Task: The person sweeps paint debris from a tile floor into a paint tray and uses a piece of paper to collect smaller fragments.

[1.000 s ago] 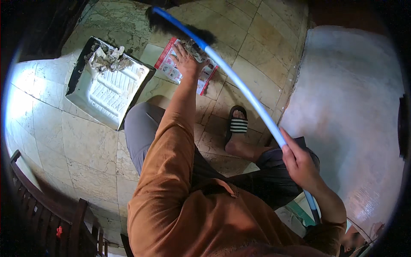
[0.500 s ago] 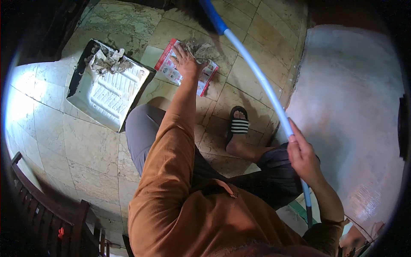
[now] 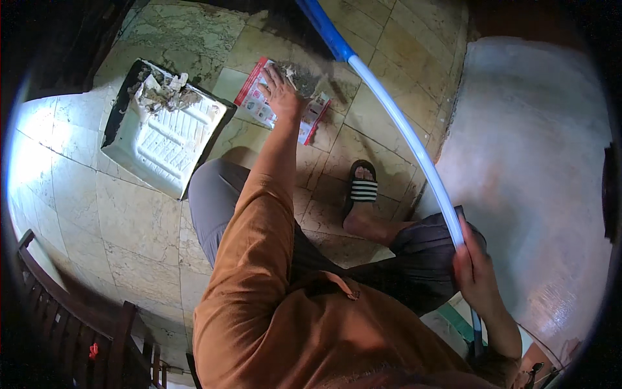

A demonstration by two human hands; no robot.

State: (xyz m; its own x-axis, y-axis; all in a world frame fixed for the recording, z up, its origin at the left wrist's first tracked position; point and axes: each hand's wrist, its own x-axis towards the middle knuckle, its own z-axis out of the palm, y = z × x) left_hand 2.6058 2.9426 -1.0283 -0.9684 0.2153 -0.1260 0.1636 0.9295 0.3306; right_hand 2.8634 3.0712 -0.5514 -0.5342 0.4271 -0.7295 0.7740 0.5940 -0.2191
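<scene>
My left hand (image 3: 280,94) lies flat with spread fingers on a red and white printed paper sheet (image 3: 312,118) on the floor. Grey dust and debris (image 3: 304,81) gather at the sheet's far edge. My right hand (image 3: 474,269) is wrapped round the long light-blue handle (image 3: 414,146) of a broom, at my right knee. The handle runs up to a darker blue socket (image 3: 327,32); the dark broom head beyond it is hard to make out. Left of the sheet sits a white dustpan (image 3: 165,146) with a ribbed bottom, holding crumpled paper and grey dirt (image 3: 162,94).
Stained marble tiles (image 3: 136,220) cover the floor. My right foot wears a black sandal with white stripes (image 3: 363,188). A pale wall-like surface (image 3: 525,168) rises at the right. Dark wooden slatted furniture (image 3: 71,318) stands at the lower left, and dark furniture (image 3: 71,45) at the upper left.
My right hand has drawn the broom handle back toward me and slightly right, and the blue socket has shifted a little nearer. My left hand stays on the sheet.
</scene>
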